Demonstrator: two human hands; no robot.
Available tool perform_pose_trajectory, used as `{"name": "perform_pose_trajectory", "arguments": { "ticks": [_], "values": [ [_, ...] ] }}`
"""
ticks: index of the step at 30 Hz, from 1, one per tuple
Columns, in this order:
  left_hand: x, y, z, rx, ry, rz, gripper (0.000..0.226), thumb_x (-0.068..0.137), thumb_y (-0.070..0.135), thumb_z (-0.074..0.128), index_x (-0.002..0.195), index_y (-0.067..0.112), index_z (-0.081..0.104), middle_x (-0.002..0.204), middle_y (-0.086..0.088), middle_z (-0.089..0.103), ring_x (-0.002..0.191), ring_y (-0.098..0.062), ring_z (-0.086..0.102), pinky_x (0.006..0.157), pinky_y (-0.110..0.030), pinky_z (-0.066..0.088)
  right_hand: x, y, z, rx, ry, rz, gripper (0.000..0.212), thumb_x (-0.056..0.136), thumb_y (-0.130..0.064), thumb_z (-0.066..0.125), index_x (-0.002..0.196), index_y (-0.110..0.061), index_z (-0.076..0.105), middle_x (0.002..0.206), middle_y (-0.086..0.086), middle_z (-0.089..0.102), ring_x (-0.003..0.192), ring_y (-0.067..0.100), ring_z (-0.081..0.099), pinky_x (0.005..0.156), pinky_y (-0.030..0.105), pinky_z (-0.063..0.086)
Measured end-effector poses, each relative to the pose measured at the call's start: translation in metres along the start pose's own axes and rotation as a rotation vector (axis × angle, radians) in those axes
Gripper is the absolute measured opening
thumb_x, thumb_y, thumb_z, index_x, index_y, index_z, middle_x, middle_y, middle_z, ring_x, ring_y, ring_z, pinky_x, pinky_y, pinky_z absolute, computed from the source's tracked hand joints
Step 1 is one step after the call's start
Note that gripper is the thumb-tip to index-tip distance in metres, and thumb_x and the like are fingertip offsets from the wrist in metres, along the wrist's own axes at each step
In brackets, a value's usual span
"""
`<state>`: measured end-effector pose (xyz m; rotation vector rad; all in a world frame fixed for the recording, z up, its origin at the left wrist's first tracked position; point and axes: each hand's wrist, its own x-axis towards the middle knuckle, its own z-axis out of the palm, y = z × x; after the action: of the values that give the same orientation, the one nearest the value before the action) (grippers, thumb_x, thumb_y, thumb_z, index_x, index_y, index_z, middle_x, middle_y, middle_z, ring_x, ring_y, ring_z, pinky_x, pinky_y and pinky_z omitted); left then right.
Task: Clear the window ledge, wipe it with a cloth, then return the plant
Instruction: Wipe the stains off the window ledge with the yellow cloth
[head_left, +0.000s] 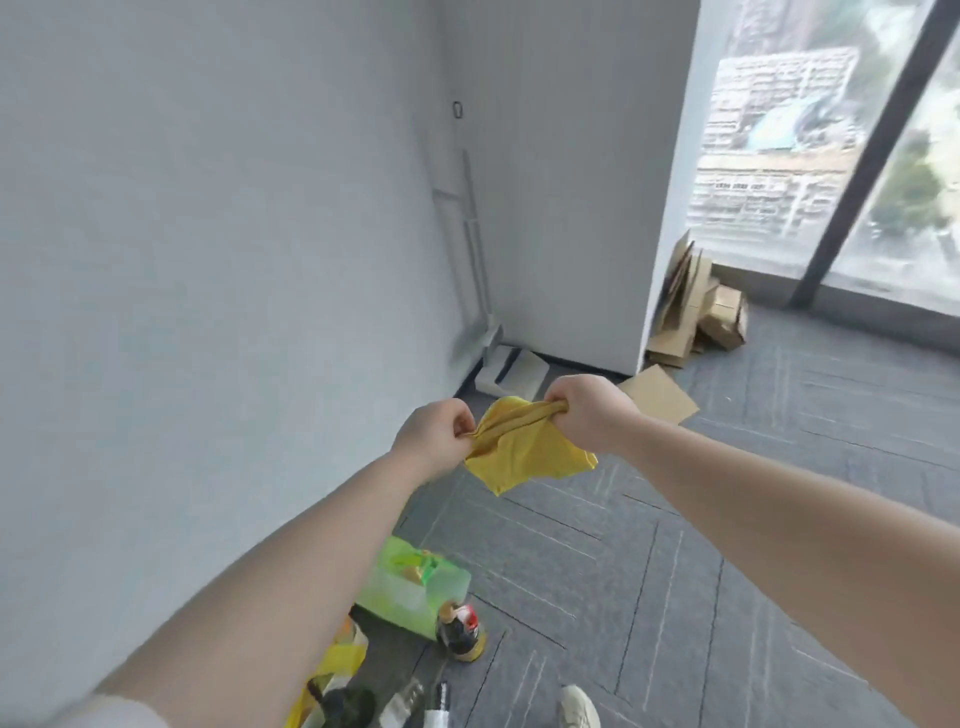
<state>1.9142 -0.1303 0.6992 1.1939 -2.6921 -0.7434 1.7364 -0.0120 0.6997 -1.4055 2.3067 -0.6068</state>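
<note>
A yellow cloth (524, 457) hangs bunched between both my hands at the middle of the view, above the grey carpet. My left hand (434, 441) grips its left end and my right hand (587, 410) grips its right end, fists closed, the fabric twisted between them. A loose flap droops below. The window (810, 150) with a dark frame is at the upper right. No plant shows, and I cannot make out a ledge.
A grey wall fills the left. On the floor below me lie a green box (410, 587), a dark bottle (460, 629), a yellow bag (332, 675) and small items. Flattened cardboard (696, 306) leans by the white pillar near the window. My shoe (579, 706) is at the bottom.
</note>
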Motion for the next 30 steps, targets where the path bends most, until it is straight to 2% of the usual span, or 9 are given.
{"name": "perform_pose_trajectory", "arguments": {
  "ticks": [2, 7, 11, 15, 17, 20, 26, 30],
  "values": [
    [0.057, 0.044, 0.025, 0.004, -0.054, 0.095, 0.009, 0.082, 0.015, 0.062, 0.091, 0.013, 0.065, 0.082, 0.004, 0.061, 0.080, -0.019, 0.055, 0.075, -0.031, 0.048, 0.016, 0.054, -0.028, -0.029, 0.059, 0.100, 0.030, 0.084, -0.007, 0.046, 0.100, -0.022, 0.066, 0.095, 0.000, 0.059, 0.090, 0.025, 0.057, 0.065, 0.029, 0.044],
    [0.191, 0.171, 0.085, 0.028, -0.212, 0.328, 0.010, 0.081, 0.015, 0.059, 0.089, 0.018, 0.064, 0.088, 0.003, 0.066, 0.085, -0.021, 0.060, 0.077, -0.030, 0.049, 0.049, 0.186, -0.107, -0.031, 0.181, 0.371, 0.026, 0.083, -0.008, 0.046, 0.093, -0.027, 0.062, 0.095, 0.002, 0.060, 0.084, 0.025, 0.056, 0.063, 0.029, 0.045],
    [0.271, 0.277, 0.129, 0.079, -0.326, 0.501, 0.017, 0.083, 0.011, 0.057, 0.097, 0.015, 0.065, 0.098, 0.000, 0.067, 0.094, -0.021, 0.061, 0.083, -0.031, 0.050, 0.053, 0.278, -0.174, 0.004, 0.266, 0.533, 0.029, 0.084, -0.006, 0.046, 0.102, -0.021, 0.064, 0.095, -0.001, 0.058, 0.089, 0.024, 0.054, 0.066, 0.031, 0.045],
    [0.326, 0.378, 0.179, 0.102, -0.408, 0.633, 0.013, 0.085, 0.012, 0.057, 0.094, 0.020, 0.063, 0.094, 0.004, 0.063, 0.092, -0.019, 0.059, 0.084, -0.035, 0.052, 0.051, 0.369, -0.224, 0.042, 0.329, 0.673, 0.021, 0.083, -0.007, 0.047, 0.088, -0.025, 0.058, 0.091, -0.002, 0.058, 0.086, 0.024, 0.057, 0.059, 0.027, 0.043],
    [0.354, 0.426, 0.205, 0.111, -0.442, 0.686, 0.012, 0.085, 0.013, 0.057, 0.091, 0.023, 0.061, 0.092, 0.005, 0.062, 0.090, -0.018, 0.059, 0.081, -0.035, 0.053, 0.055, 0.417, -0.246, 0.053, 0.350, 0.727, 0.022, 0.082, -0.007, 0.047, 0.077, -0.027, 0.053, 0.090, -0.001, 0.058, 0.086, 0.025, 0.058, 0.063, 0.030, 0.047],
    [0.392, 0.493, 0.241, 0.113, -0.463, 0.728, 0.011, 0.083, 0.012, 0.058, 0.087, 0.022, 0.060, 0.089, 0.005, 0.060, 0.088, -0.020, 0.059, 0.077, -0.032, 0.052, 0.068, 0.487, -0.278, 0.081, 0.361, 0.773, 0.027, 0.081, -0.007, 0.046, 0.066, -0.029, 0.047, 0.086, 0.000, 0.058, 0.084, 0.027, 0.059, 0.064, 0.031, 0.046],
    [0.476, 0.616, 0.300, 0.151, -0.492, 0.702, 0.012, 0.084, 0.013, 0.057, 0.091, 0.021, 0.062, 0.094, 0.003, 0.064, 0.091, -0.019, 0.060, 0.082, -0.033, 0.054, 0.111, 0.615, -0.362, 0.111, 0.380, 0.785, 0.018, 0.083, -0.007, 0.046, 0.083, -0.023, 0.055, 0.085, 0.000, 0.058, 0.082, 0.025, 0.058, 0.059, 0.027, 0.043],
    [0.533, 0.693, 0.329, 0.142, -0.481, 0.733, 0.014, 0.085, 0.014, 0.056, 0.096, 0.019, 0.063, 0.094, 0.003, 0.064, 0.095, -0.020, 0.060, 0.085, -0.035, 0.053, 0.140, 0.686, -0.420, 0.128, 0.383, 0.794, 0.023, 0.081, -0.006, 0.046, 0.071, -0.027, 0.049, 0.080, 0.000, 0.056, 0.081, 0.027, 0.058, 0.063, 0.031, 0.048]
  ]
}}
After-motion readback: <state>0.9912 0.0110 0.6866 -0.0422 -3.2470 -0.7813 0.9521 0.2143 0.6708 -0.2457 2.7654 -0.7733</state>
